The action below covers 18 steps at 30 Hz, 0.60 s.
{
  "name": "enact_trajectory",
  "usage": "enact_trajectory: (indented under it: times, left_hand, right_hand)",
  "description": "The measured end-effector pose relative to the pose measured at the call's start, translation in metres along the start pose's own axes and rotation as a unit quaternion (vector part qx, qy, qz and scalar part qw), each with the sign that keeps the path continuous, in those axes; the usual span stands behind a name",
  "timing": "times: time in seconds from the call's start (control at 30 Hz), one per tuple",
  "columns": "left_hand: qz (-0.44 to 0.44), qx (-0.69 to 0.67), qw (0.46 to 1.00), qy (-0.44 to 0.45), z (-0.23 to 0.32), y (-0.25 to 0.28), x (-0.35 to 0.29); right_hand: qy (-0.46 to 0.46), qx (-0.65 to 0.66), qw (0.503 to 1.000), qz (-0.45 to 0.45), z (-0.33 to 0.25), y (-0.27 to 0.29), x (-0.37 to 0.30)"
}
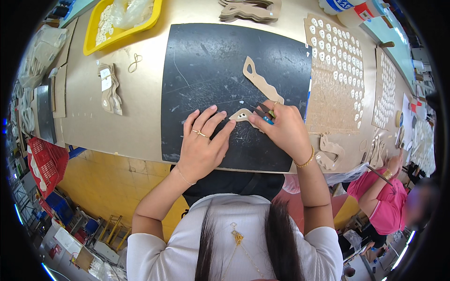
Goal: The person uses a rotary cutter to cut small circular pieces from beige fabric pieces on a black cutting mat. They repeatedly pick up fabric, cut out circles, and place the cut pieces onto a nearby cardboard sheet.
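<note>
A beige, wavy-edged cut piece (242, 114) lies on a black mat (206, 65); its rounded end bears a pale patch with small dark holes. My left hand (204, 138) rests on the mat, fingers spread, one fingertip touching the left end of that piece. My right hand (288, 129) grips dark-tipped tweezers (262, 112) with blue and green on their arms. Its thumb lies by the right part of the piece, which it partly hides. Just above the piece sits a tiny white patch (241, 102). Another beige piece (260, 79) with an opening reaches up from beside my right hand.
A yellow tray (87, 40) of small white patches stands far left. Beige pieces are stacked (251, 10) at the back and bundled (110, 89) at left. Right of the mat lies a brown sheet (328, 100) with rows of patches. A person in pink (386, 206) works at right.
</note>
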State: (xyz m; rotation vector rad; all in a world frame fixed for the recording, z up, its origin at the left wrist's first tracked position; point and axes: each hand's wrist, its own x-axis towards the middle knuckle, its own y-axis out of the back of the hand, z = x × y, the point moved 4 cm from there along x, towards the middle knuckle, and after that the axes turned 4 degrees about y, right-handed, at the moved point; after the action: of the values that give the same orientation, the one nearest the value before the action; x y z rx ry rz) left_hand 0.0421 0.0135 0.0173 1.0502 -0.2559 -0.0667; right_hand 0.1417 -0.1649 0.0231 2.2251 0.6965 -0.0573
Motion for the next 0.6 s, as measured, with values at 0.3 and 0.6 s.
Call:
enact_trajectory:
  times: [0.3, 0.6]
  left_hand:
    - [0.001, 0.034, 0.999, 0.007, 0.007, 0.001, 0.005]
    - [0.013, 0.045, 0.999, -0.016, 0.010, -0.004, 0.007]
  right_hand:
    - [0.004, 0.008, 1.000, -0.003, -0.001, 0.000, 0.001]
    - [0.009, -0.016, 1.000, -0.004, -0.005, 0.002, 0.000]
